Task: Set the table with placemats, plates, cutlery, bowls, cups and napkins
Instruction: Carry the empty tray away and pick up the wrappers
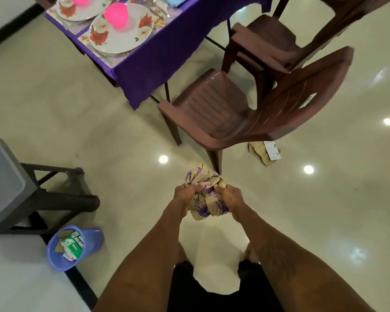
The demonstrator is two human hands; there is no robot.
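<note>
Brown paper wad (206, 197): crumpled, purple print; I see it between both hands.
Left hand (187, 195): fingers curled round its left side.
Right hand (232, 198): gripping its right side.

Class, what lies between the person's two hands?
A crumpled brown paper bag with purple print, gripped by the left hand and the right hand; the head view shows it.

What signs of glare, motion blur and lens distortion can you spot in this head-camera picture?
Head view: round lamp reflections glare on the glossy floor. Head view: plates and pink cups on the table smear with motion blur; the crumpled paper gripped by left hand and right hand is sharper. Head view: the wide lens stretches the brown chairs toward the edge.
</note>
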